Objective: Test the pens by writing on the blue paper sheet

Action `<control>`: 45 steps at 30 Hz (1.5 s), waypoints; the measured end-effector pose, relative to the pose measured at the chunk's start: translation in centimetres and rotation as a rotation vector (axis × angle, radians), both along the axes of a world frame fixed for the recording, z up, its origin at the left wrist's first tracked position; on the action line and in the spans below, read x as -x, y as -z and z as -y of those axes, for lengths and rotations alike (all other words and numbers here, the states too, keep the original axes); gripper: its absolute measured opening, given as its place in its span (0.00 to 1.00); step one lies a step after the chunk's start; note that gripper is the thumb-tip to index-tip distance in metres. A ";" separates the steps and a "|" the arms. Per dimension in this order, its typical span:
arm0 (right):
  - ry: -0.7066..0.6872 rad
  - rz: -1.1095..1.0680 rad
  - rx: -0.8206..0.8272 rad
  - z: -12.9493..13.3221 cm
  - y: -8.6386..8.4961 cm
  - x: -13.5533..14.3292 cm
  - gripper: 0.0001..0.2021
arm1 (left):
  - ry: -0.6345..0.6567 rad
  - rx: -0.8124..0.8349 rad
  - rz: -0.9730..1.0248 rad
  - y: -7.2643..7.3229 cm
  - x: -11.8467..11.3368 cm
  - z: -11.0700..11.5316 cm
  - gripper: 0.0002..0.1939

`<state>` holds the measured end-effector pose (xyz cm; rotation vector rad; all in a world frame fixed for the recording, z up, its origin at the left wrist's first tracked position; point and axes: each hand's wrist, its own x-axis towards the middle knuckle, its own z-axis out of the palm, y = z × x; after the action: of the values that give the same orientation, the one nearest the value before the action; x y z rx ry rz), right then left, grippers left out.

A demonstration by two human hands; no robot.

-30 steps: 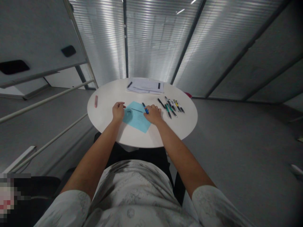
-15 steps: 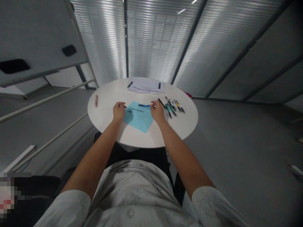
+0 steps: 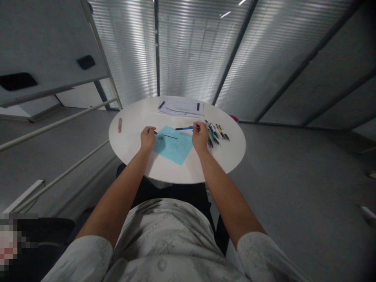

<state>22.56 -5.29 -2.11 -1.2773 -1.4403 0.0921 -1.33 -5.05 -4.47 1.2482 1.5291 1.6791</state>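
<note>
My right hand (image 3: pixel 200 135) is closed around one end of a blue pen (image 3: pixel 184 128) with a dark tip. The pen points left over the top edge of a light blue sheet (image 3: pixel 178 150). At the left edge of that sheet is my left hand (image 3: pixel 148 138), its fingers curled together. What it holds, if anything, is too small to make out. A thin dark line or stick (image 3: pixel 170 136) shows on the sheet, with a small dark mark (image 3: pixel 161 138) left of it. Several pens (image 3: pixel 216 133) lie just right of my right hand, partly hidden by it.
All this is on a round white table (image 3: pixel 235 150). A stack of papers (image 3: pixel 180 107) lies at its far side, with a black pen (image 3: pixel 161 105) on the left corner. A pinkish stick-like item (image 3: pixel 120 125) rests near the left rim. Pale rails (image 3: pixel 58 124) stand to the left.
My right hand has moved right with the blue pen, from above the sheet to beside the loose pens, covering more of them. The left hand stays in place.
</note>
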 end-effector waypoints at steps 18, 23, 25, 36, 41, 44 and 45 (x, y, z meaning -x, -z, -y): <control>-0.100 0.404 0.357 0.4 1.6 1.0 0.13 | 0.008 0.063 -0.089 -0.3 -0.2 0.4 0.11; 0.028 0.183 0.331 -0.4 1.2 0.4 0.11 | 0.019 0.051 -0.076 -0.3 -0.2 0.3 0.10; 0.085 0.094 0.374 -0.7 1.1 0.1 0.11 | 0.014 0.055 -0.074 -0.2 -0.2 0.2 0.10; 0.150 0.168 0.496 0.2 0.3 0.3 0.11 | 0.029 0.045 -0.069 -0.1 0.0 0.1 0.10; 0.155 0.188 0.498 0.1 0.4 0.3 0.12 | 0.030 0.036 -0.047 -0.2 0.0 0.2 0.11; 0.155 0.198 0.498 0.0 0.5 0.2 0.12 | 0.027 0.052 -0.034 -0.3 0.0 0.3 0.11; 0.154 0.198 0.498 0.0 0.5 0.2 0.12 | 0.025 0.058 -0.033 -0.4 0.0 0.3 0.10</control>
<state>22.31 -5.26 -2.64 -1.8424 -1.5351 0.2371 -1.29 -5.36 -4.11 1.2655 1.5634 1.5945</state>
